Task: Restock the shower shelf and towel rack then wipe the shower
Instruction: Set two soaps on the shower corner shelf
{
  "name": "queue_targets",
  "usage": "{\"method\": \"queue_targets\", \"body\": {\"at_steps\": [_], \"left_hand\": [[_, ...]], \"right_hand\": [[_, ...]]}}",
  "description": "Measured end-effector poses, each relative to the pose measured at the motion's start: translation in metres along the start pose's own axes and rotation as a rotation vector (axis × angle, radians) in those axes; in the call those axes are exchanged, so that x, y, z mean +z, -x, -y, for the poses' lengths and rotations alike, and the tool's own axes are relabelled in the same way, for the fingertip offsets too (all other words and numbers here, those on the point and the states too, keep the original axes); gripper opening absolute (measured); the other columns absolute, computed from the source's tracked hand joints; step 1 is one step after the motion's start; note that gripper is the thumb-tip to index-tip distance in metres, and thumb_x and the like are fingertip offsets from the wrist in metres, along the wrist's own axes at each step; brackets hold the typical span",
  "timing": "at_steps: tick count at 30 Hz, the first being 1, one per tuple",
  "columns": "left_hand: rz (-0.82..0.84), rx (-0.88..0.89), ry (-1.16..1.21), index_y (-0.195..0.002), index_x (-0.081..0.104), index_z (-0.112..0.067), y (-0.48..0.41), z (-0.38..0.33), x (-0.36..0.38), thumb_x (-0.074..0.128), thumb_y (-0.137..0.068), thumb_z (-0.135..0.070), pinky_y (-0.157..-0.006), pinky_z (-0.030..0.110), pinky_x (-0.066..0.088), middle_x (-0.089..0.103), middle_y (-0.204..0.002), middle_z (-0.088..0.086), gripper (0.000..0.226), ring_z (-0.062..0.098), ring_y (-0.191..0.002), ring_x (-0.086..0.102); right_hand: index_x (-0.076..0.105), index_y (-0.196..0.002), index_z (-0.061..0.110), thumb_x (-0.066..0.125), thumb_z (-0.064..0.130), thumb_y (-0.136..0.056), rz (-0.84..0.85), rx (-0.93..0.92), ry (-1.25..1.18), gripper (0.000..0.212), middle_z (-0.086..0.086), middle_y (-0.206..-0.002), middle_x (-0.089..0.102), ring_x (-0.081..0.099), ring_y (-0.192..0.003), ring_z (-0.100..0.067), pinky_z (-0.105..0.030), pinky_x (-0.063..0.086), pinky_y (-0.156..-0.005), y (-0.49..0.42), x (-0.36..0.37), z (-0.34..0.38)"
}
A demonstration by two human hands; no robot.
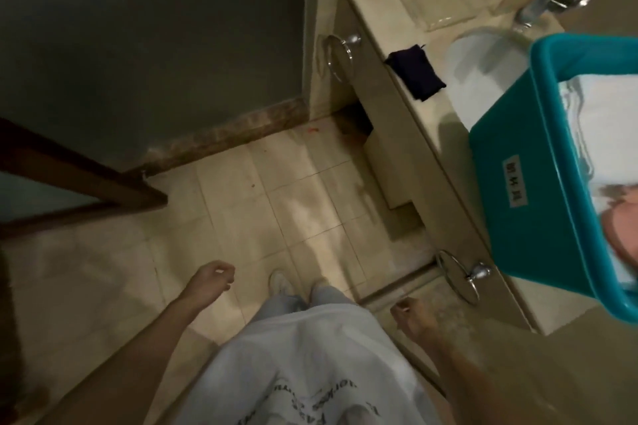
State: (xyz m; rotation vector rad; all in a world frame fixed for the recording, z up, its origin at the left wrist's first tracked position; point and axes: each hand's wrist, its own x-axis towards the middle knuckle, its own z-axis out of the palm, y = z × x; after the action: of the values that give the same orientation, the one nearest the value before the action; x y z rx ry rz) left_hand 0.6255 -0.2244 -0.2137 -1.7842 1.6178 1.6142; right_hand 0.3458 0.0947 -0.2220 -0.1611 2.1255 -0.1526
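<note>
A teal plastic bin [518, 162] with a white label stands on the beige counter [407, 107] at the right and holds folded white towels [600, 134]. A dark cloth [416, 74] lies on the counter's front edge beside the white sink basin [483, 65]. Two chrome towel rings, both bare, hang on the counter's front: one far [340, 55], one near [459, 278]. My left hand [212, 278] hangs loosely curled over the floor, holding nothing. My right hand [412, 316] is curled shut below the near ring, apart from it, with nothing in it.
Beige floor tiles [262, 190] spread ahead of my feet. A dark wall with a brown skirting stands at the back left, and a dark wooden door edge [103, 183] juts in from the left. A chrome tap [538, 7] sits behind the sink.
</note>
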Motion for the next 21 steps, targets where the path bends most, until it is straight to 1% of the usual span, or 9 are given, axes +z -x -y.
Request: {"method": "queue_targets", "body": {"at_steps": [2,6,8,10,12,13,16,18,21], "left_hand": [[0.002,0.057,-0.031,-0.109,0.066,-0.013,-0.022,-0.047,-0.018,0.056,-0.101,-0.019,-0.069,0.024,0.046,0.071,-0.103,0.011,0.014,0.02,-0.085,0.066],[-0.041,0.142,-0.048,-0.116,0.065,-0.014,-0.06,-0.126,-0.044,0.052,-0.102,-0.02,-0.081,0.032,0.048,0.07,-0.106,0.007,0.02,0.022,-0.096,0.068],[-0.039,0.144,-0.076,-0.117,0.065,-0.015,-0.077,-0.15,-0.051,0.052,-0.103,-0.022,-0.082,0.031,0.049,0.07,-0.108,0.007,0.021,0.022,-0.099,0.068],[-0.029,0.134,-0.102,-0.117,0.066,-0.015,-0.089,-0.165,-0.055,0.052,-0.103,-0.023,-0.08,0.03,0.049,0.07,-0.109,0.008,0.021,0.021,-0.098,0.067],[-0.026,0.12,-0.135,-0.115,0.065,-0.013,-0.096,-0.178,-0.055,0.052,-0.103,-0.022,-0.077,0.029,0.049,0.07,-0.11,0.011,0.02,0.021,-0.095,0.066],[-0.029,0.104,-0.147,-0.115,0.065,-0.012,-0.097,-0.186,-0.055,0.052,-0.103,-0.02,-0.077,0.029,0.048,0.069,-0.11,0.012,0.02,0.021,-0.093,0.066],[-0.02,0.061,-0.207,-0.114,0.064,-0.009,-0.101,-0.211,-0.052,0.052,-0.103,-0.018,-0.074,0.028,0.046,0.068,-0.106,0.012,0.018,0.02,-0.086,0.064],[-0.003,0.061,-0.218,-0.114,0.063,-0.007,-0.104,-0.23,-0.049,0.053,-0.103,-0.019,-0.074,0.028,0.046,0.068,-0.108,0.015,0.019,0.021,-0.086,0.064],[0.017,0.057,-0.256,-0.113,0.063,-0.009,-0.116,-0.257,-0.046,0.054,-0.103,-0.024,-0.074,0.028,0.049,0.068,-0.109,0.014,0.02,0.023,-0.093,0.066]], "right_hand": [[0.066,-0.106,0.002,0.061,0.019,-0.096,-0.003,0.036,-0.092,0.021,-0.012,-0.092,0.069,0.065,-0.083,-0.026,-0.033,0.053,-0.075,0.002,0.001,0.009],[0.064,-0.098,0.011,0.059,0.023,-0.097,0.011,0.084,-0.19,0.013,-0.007,-0.094,0.067,0.066,-0.09,-0.023,-0.033,0.053,-0.082,-0.002,0.001,0.032],[0.067,-0.101,0.01,0.058,0.025,-0.098,0.028,0.079,-0.252,0.018,-0.007,-0.093,0.07,0.067,-0.084,-0.02,-0.031,0.055,-0.078,-0.016,0.0,0.043],[0.067,-0.108,0.006,0.058,0.027,-0.098,0.049,0.074,-0.316,0.025,-0.009,-0.098,0.071,0.068,-0.084,-0.02,-0.027,0.055,-0.071,-0.032,-0.006,0.057],[0.064,-0.11,0.003,0.058,0.021,-0.099,0.061,0.069,-0.406,0.023,-0.013,-0.099,0.071,0.068,-0.081,-0.021,-0.022,0.054,-0.062,-0.051,-0.019,0.076],[0.064,-0.111,0.002,0.058,0.02,-0.099,0.056,0.066,-0.44,0.022,-0.013,-0.097,0.07,0.067,-0.08,-0.021,-0.025,0.056,-0.063,-0.061,-0.028,0.087],[0.067,-0.106,0.008,0.06,0.024,-0.095,0.019,0.026,-0.497,0.021,-0.008,-0.093,0.07,0.069,-0.084,-0.023,-0.044,0.06,-0.085,-0.093,-0.063,0.123],[0.068,-0.102,0.013,0.06,0.028,-0.095,0.014,-0.036,-0.498,0.019,-0.007,-0.096,0.071,0.069,-0.091,-0.025,-0.046,0.057,-0.091,-0.107,-0.095,0.149],[0.066,-0.109,0.02,0.059,0.036,-0.096,-0.043,-0.166,-0.49,0.022,-0.003,-0.106,0.069,0.065,-0.1,-0.021,-0.04,0.054,-0.092,-0.111,-0.149,0.192]]}}
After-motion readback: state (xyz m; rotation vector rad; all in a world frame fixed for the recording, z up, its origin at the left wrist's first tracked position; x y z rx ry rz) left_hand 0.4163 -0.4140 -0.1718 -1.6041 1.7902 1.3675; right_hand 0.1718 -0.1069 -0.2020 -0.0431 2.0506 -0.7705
